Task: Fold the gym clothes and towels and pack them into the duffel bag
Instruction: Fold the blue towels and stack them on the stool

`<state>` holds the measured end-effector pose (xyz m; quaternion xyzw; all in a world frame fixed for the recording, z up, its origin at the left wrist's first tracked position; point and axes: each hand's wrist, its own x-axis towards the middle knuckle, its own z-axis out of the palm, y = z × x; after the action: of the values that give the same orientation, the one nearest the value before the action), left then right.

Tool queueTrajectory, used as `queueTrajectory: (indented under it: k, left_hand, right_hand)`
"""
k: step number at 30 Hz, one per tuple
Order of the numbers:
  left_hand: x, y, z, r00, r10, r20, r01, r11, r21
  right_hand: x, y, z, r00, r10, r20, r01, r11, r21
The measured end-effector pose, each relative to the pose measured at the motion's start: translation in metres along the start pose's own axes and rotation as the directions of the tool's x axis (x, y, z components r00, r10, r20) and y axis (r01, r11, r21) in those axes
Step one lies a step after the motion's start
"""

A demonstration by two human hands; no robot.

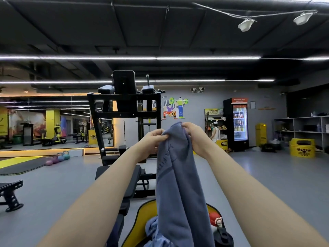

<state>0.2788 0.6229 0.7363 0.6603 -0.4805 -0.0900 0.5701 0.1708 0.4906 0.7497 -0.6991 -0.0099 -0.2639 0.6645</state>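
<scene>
I hold a blue-grey towel [178, 175] up in front of me by its top edge. My left hand [154, 139] pinches the left part of that edge and my right hand [193, 135] grips the right part, the two hands close together. The towel hangs down long and bunched, with faint lettering on it. Below it lies a lighter blue cloth [153, 232] on a yellow and black surface [142, 216], which may be the duffel bag; I cannot tell. A red and white item [216, 220] sits beside the towel's lower end.
A black weight bench [130, 179] runs forward under my arms, with a tall black gym machine [124, 104] behind it. Kettlebells [57, 157] sit on the floor at left, another bench [10, 195] at far left. A person [215, 131] stands by the drinks fridge [239, 123].
</scene>
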Motion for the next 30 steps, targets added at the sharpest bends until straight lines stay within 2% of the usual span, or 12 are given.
queueTrajectory:
  k: [2, 4, 6, 12, 17, 21, 26, 30]
  left_hand:
    - [0.000, 0.003, 0.002, 0.999, 0.009, -0.036, -0.007, 0.999, 0.043]
    - [0.000, 0.007, 0.004, 0.999, 0.013, -0.048, -0.007, 0.993, 0.116]
    - [-0.001, 0.009, 0.005, 0.998, 0.015, -0.061, -0.002, 0.977, 0.213]
    - [-0.010, 0.006, -0.004, 0.997, 0.026, -0.068, -0.004, 0.951, 0.308]
    - [-0.019, 0.009, -0.022, 0.994, -0.006, -0.111, 0.044, 0.939, 0.342]
    - [-0.029, 0.015, -0.035, 0.991, -0.033, -0.130, 0.090, 0.882, 0.463]
    - [-0.042, 0.023, -0.046, 0.971, 0.030, -0.235, 0.114, 0.810, 0.575]
    - [-0.053, 0.025, -0.049, 0.926, 0.111, -0.360, 0.123, 0.814, 0.568]
  right_hand:
    - [0.000, 0.006, 0.002, 0.999, -0.035, -0.013, 0.033, 0.992, -0.124]
    - [-0.003, 0.012, 0.005, 0.992, -0.128, -0.005, 0.122, 0.957, -0.264]
    - [-0.002, 0.016, 0.004, 0.975, -0.221, -0.031, 0.199, 0.923, -0.329]
    - [-0.001, 0.015, 0.001, 0.923, -0.376, -0.078, 0.266, 0.771, -0.578]
    - [-0.003, 0.010, 0.004, 0.871, -0.466, -0.152, 0.305, 0.758, -0.577]
    - [-0.006, 0.002, 0.003, 0.839, -0.507, -0.195, 0.319, 0.751, -0.578]
    - [-0.010, -0.007, -0.008, 0.809, -0.503, -0.304, 0.255, 0.766, -0.590]
    - [-0.014, -0.010, -0.018, 0.788, -0.498, -0.361, 0.241, 0.790, -0.564]
